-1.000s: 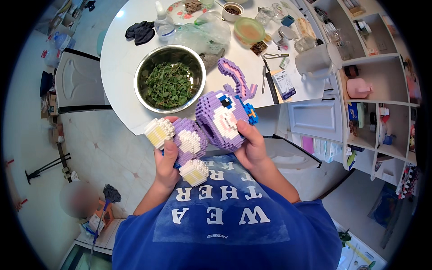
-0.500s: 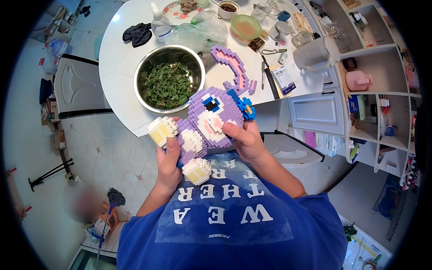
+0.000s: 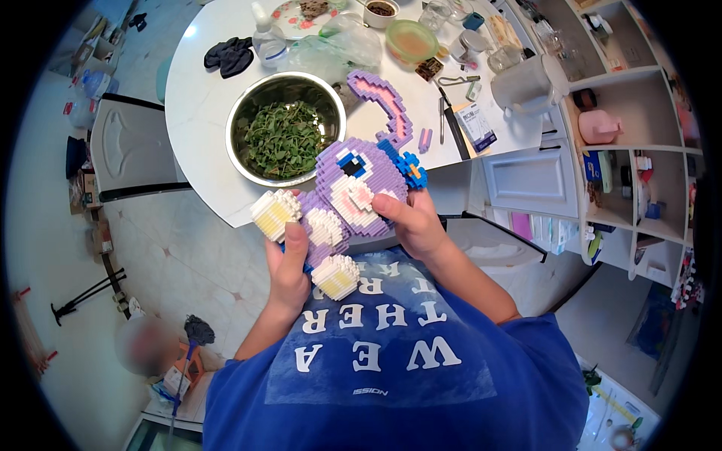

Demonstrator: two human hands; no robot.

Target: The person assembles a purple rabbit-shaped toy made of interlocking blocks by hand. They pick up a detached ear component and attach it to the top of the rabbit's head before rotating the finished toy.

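A rabbit figure of small building blocks [image 3: 359, 177], purple with white and pink parts, is held between my hands above my lap. My left hand [image 3: 288, 274] grips it low down, the thumb between the two cream-and-yellow feet. My right hand [image 3: 417, 225] holds the head, thumb beside the pink nose, other fingers mostly hidden behind. A blue block flower [image 3: 411, 171] sits on the head near those fingers. Past the head, a long purple-and-pink ear [image 3: 387, 101] curves over the table; I cannot tell whether it is joined. A small pink-and-purple block piece [image 3: 426, 140] lies nearby.
On the white table [image 3: 199, 150] stands a steel bowl [image 3: 235, 143] of green leaves. A spray bottle [image 3: 268, 46], a plastic bag [image 3: 331, 56], a green-rimmed bowl [image 3: 411, 41] and a clear jug [image 3: 530, 84] lie farther back. A black-handled knife [image 3: 455, 129] lies at right.
The rabbit figure and both hands have shifted slightly away from me, toward the table. The ear's far end has moved a little left. Both hands keep their grip.
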